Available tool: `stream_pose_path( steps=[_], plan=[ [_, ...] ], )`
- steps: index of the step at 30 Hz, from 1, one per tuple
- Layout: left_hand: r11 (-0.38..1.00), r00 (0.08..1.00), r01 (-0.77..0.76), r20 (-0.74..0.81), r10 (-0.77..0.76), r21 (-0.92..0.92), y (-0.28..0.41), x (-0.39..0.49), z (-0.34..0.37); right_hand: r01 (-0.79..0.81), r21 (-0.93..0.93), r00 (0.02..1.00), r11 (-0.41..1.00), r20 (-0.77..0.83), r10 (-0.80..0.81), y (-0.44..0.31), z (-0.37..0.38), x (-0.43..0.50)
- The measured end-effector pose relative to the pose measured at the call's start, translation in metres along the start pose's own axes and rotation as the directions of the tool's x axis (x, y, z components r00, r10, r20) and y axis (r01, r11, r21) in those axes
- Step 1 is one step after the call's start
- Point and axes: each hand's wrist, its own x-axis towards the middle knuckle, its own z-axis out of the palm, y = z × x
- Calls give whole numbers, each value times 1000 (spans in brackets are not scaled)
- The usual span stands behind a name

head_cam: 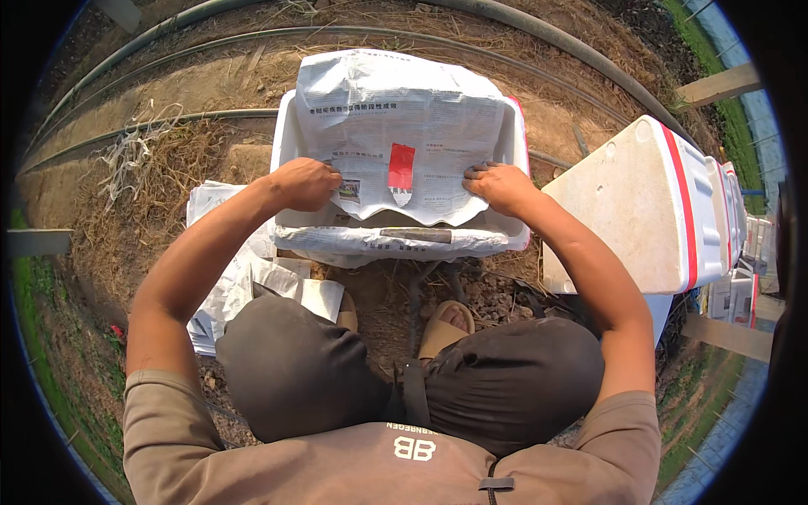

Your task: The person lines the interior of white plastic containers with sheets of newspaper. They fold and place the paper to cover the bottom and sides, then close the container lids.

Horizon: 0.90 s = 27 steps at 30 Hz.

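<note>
A white foam box (pixel 287 136) stands before me, its near rim covered by folded newspaper (pixel 353 240). Another newspaper sheet (pixel 404 120) drapes over the far rim and down into the box. A strip of red tape (pixel 401 165) lies on that sheet. At the sheet's left edge is my left hand (pixel 307 184), fingers curled; whether they pinch the paper is hard to see. My right hand (pixel 497 187) rests on the sheet's right edge, fingers bent, and its grip cannot be told either. What lies under the paper is hidden.
Stacked newspapers (pixel 218 278) lie on the ground by my left knee. To the right stands a foam box (pixel 612 202) with red tape, and more boxes stand beyond it. Pipes (pixel 379 29) cross the soil past the far rim. Tangled white string (pixel 148 129) lies at the left.
</note>
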Motion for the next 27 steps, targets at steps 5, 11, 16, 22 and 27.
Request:
stream_pose_path(
  steps=[5,11,16,22,27],
  plan=[
    [999,999,32,2,-32,3,-14,26,12,-50,-11,997,999,62,51,1,13,29],
    [999,999,29,-13,-29,-35,-23,36,26,-86,53,982,995,174,76,5,30,43],
    [999,1000,7,16,-7,-36,-26,36,25,22,67,999,998,-41,-19,8,50,43],
    [996,999,-40,-7,39,-82,-4,19,-11,12,67,998,998,-65,-7,10,56,42],
    [969,692,-85,-685,226,234,-11,57,-49,-37,101,993,994,111,26,5,39,43]
  ],
)
